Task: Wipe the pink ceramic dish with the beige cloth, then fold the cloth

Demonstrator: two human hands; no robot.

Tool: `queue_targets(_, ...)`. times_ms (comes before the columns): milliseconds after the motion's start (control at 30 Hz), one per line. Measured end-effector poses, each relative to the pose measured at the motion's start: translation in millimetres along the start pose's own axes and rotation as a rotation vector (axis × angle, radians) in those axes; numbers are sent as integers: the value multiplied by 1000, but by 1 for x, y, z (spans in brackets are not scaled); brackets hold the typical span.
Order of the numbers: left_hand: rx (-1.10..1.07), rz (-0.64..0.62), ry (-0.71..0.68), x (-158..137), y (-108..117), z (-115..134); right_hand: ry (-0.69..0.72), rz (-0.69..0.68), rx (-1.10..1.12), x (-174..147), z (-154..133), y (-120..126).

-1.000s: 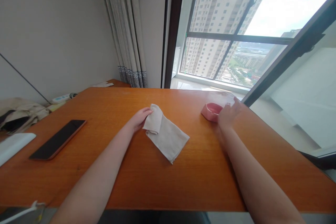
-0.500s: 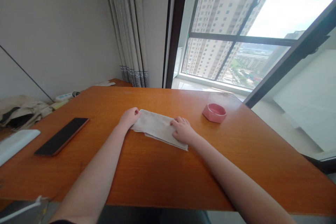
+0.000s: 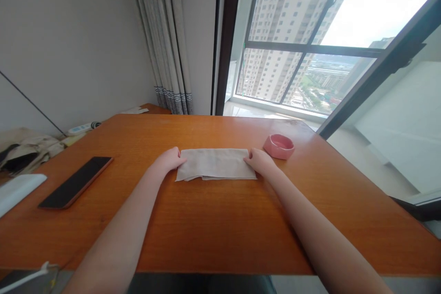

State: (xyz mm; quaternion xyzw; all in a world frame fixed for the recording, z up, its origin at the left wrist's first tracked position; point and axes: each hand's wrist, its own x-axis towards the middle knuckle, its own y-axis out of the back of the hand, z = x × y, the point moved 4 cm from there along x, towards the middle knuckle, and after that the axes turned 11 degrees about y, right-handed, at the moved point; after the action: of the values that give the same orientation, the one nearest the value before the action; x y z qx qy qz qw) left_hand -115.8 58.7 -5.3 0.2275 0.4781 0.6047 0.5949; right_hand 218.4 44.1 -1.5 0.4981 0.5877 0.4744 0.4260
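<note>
A light grey cloth point(image 3: 215, 164), folded into a long strip, lies on the wooden table in front of me. Its long sides run level across the view, and a lower layer peeks out along the near edge. My left hand point(image 3: 171, 159) is closed on the cloth's left end, near the far corner. At the opposite end, my right hand point(image 3: 259, 161) pinches the right edge near its far corner. Both thumbs rest on the fabric; some fingertips are hidden.
A pink bowl point(image 3: 279, 146) stands just beyond my right hand. On the left lie a black tablet-like slab point(image 3: 76, 182) and a white object point(image 3: 21, 190). Bunched fabric point(image 3: 31, 149) and a power strip point(image 3: 81, 129) sit by the wall. The wooden table's point(image 3: 213, 234) near edge is close to me.
The cloth has turned from slanting down to the right to lying level. My right hand has shifted from on top of it to its right end. My left hand remains at the left end.
</note>
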Motion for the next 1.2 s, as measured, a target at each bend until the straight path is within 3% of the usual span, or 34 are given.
queue_targets(167, 21, -43, -68, -7, -3, -1, 52, 61, 36, 3, -5, -3)
queue_targets(367, -131, 157, -141, -9, 5, 12, 38, 175, 42, 3, -7, 1)
queue_targets(500, -279, -65, -130, -15, -7, 19, -21, 134, 19, 6, 1, 1)
queue_targets(567, -208, -46, -137, -16, -11, 19, -44, 118, 2, 7, 4, 1)
queue_targets(733, 50, 142, -152, -13, -11, 17, -60, 76, -42, 4, 2, 0)
queue_targets(867, 109, 118, -167, -17, -12, 17, -62, 65, -48, -2, -3, 0)
queue_targets(967, 78, 75, -165, -22, -11, 16, -69, 158, -110, -8, -9, 7)
queue_targets(1033, 85, 99, -149, -26, -8, 17, 4, 271, -149, -10, -19, 12)
queue_targets(1100, 113, 244, -156, -32, -4, 23, 148, 357, -127, -10, -33, 12)
queue_targets(1200, 95, 412, -345, -43, -8, 44, 346, 312, -50, -7, -51, -1)
